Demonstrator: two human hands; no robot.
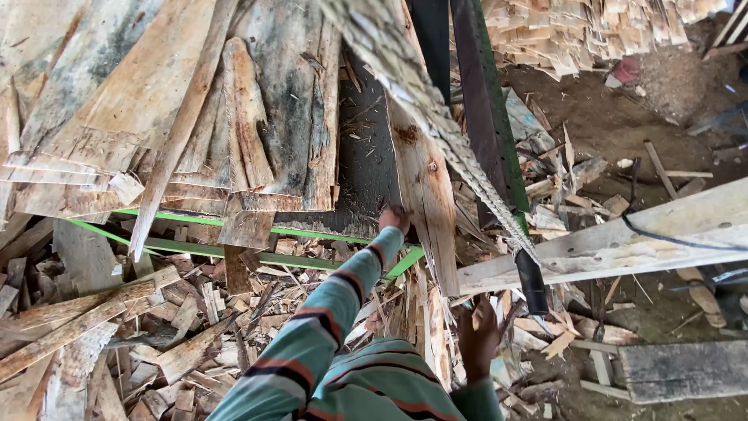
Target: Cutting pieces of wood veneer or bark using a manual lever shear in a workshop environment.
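Slab axis: the long pale rough-sawn wooden slab (427, 204) runs lengthwise from the upper middle of the view down toward the person, its near end pointing at the striped sleeve and leaning a little to the right.
Slab place: it stands on edge at the right end of the green-framed dark table (366, 168), between the table's load of offcuts and the slanted dark metal posts (483, 109).
Left hand: the left hand (394, 219) reaches out at the end of the teal sleeve and rests against the slab's left edge; fingers curl onto the wood, though how firmly they clasp cannot be told.
Right hand: the right hand (478, 337) is low by the slab's near end, fingers spread and loosely bent, holding nothing that shows.
Materials: grey weathered bark-edged planks (257, 117) lie overlapped on the table, splintery and stained; a twisted pale rope (436, 117) crosses diagonally.
Table load: flat boards, wedges and slivers.
Ground: a heap of thin splintered wood scraps (156, 335) lies under and in front of the table; a pale plank (623, 242) lies on the right.
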